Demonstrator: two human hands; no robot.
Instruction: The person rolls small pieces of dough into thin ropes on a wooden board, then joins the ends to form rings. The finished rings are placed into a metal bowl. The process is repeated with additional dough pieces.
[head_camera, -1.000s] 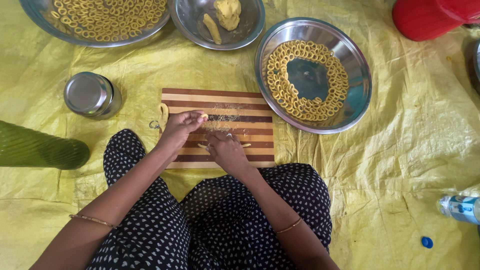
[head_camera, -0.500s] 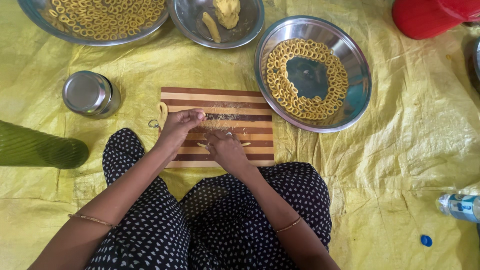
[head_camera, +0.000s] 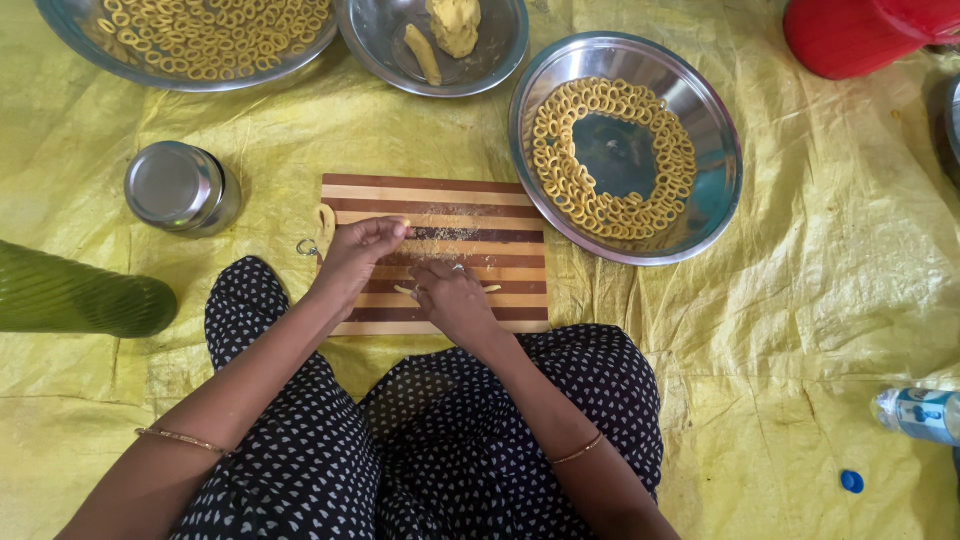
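I sit on a yellow floor sheet (head_camera: 820, 300) with a striped wooden board (head_camera: 440, 205) before my knees. My left hand (head_camera: 355, 255) curls at the board's left edge, its grip pinched narrow on a bit of yellow dough. My right hand (head_camera: 450, 298) lies palm down — flat on a thin dough strip (head_camera: 492, 289), fingers loose, clasping nothing. Right of the board, a steel bowl (head_camera: 720, 160) holds dough rings (head_camera: 570, 190) around its bare middle. Beyond it, a small steel bowl (head_camera: 385, 45) holds dough lumps (head_camera: 455, 22), and a wide tray (head_camera: 80, 40) holds many rings. A lidded steel tin (head_camera: 180, 188) stands left.
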